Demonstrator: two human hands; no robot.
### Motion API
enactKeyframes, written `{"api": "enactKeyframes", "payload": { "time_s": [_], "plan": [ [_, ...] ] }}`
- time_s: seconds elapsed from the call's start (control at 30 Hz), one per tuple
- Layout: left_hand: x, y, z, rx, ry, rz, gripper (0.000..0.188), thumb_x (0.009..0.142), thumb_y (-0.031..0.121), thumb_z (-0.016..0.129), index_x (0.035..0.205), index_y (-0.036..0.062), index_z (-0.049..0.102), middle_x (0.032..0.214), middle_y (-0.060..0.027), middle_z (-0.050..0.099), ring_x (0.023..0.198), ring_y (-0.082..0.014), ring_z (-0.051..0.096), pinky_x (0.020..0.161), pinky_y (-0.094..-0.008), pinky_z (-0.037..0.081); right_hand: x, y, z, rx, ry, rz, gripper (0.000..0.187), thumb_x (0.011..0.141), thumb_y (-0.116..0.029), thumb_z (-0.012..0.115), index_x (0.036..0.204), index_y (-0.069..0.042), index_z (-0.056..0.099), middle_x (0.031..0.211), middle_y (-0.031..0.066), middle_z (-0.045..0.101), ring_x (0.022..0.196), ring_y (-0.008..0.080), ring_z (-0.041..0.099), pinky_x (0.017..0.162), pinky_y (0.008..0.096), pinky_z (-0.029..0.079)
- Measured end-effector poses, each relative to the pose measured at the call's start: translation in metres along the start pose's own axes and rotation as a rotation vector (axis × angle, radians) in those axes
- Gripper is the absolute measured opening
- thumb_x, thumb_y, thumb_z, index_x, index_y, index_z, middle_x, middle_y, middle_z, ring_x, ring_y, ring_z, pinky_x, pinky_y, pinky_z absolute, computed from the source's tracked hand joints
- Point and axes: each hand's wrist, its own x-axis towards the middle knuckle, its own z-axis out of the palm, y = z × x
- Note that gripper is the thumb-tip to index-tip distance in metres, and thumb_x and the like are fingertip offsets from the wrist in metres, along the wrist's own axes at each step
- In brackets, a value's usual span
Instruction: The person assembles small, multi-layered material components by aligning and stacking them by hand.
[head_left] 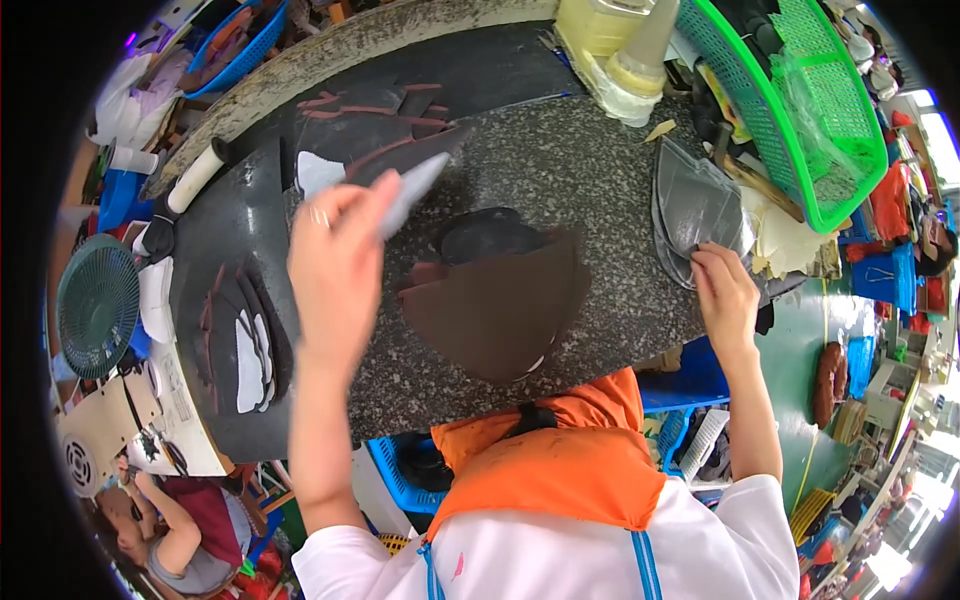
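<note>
My left hand [345, 235] is raised over the left part of the speckled stone tabletop [600, 190], fingers closed on a pale grey, pointed flat piece [418, 190] that is smeared by motion. Dark cut pieces with reddish-brown edges [415, 110] lie behind it. At the right, my right hand [727, 290] pinches the near edge of a stack of dark curved pieces [695, 200] with a glossy, clear-looking top. Between the hands, a dark brown curved piece [500, 310] lies on the table, overlapping a black rounded piece [492, 235].
More dark and white cut pieces [245, 345] lie on a black mat at the left. A green plastic basket [845, 120] stands at the far right beside a tacky-looking yellowish container [600, 50]. A sewing machine [110, 415] and another person [185, 530] are at the lower left.
</note>
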Motion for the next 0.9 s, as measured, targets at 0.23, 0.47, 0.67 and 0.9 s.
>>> {"api": "enactKeyframes", "payload": {
  "time_s": [0.23, 0.47, 0.67, 0.9],
  "plan": [
    [-0.118, 0.069, 0.051, 0.024, -0.247, 0.169, 0.040, 0.079, 0.007, 0.065, 0.118, 0.0062, 0.063, 0.130, -0.0149, 0.051, 0.122, -0.0379, 0.049, 0.104, -0.0509, 0.037, 0.017, -0.002, -0.013, 0.129, -0.105, 0.094, 0.012, 0.080, -0.002, 0.067, 0.092, -0.002, 0.070, 0.087, 0.0086, 0.067, 0.076, 0.0238, 0.063, 0.070, 0.0333, 0.050],
    [-0.085, 0.097, 0.067, -0.463, -0.089, 0.019, 0.047, 0.073, 0.006, 0.074, 0.118, 0.0024, 0.060, 0.114, -0.0116, 0.060, 0.101, -0.0299, 0.057, 0.087, -0.0399, 0.046, 0.007, -0.098, 0.034, 1.368, -0.588, 0.631, 0.007, 0.086, 0.000, 0.066, 0.092, 0.004, 0.065, 0.086, 0.0076, 0.068, 0.079, 0.0160, 0.068, 0.073, 0.0267, 0.056],
    [-0.076, 0.090, 0.061, -0.308, -0.007, 0.104, 0.031, 0.075, 0.006, 0.072, 0.105, 0.0016, 0.065, 0.093, -0.0100, 0.066, 0.084, -0.0285, 0.063, 0.079, -0.0369, 0.048, 0.014, -0.124, 0.013, 0.892, -0.521, 0.061, 0.011, 0.084, 0.000, 0.063, 0.094, 0.004, 0.064, 0.086, 0.0113, 0.067, 0.076, 0.0171, 0.066, 0.069, 0.0275, 0.053],
    [-0.076, 0.085, 0.055, -1.357, -0.282, -0.702, 0.021, 0.090, 0.004, 0.061, 0.109, -0.0044, 0.065, 0.089, -0.0077, 0.067, 0.081, -0.0169, 0.064, 0.076, -0.0292, 0.051, 0.003, -0.128, 0.021, 1.236, -0.542, 0.344, 0.007, 0.083, 0.002, 0.059, 0.089, 0.003, 0.062, 0.082, 0.0088, 0.064, 0.074, 0.0135, 0.063, 0.068, 0.0288, 0.051]
  ]
}}
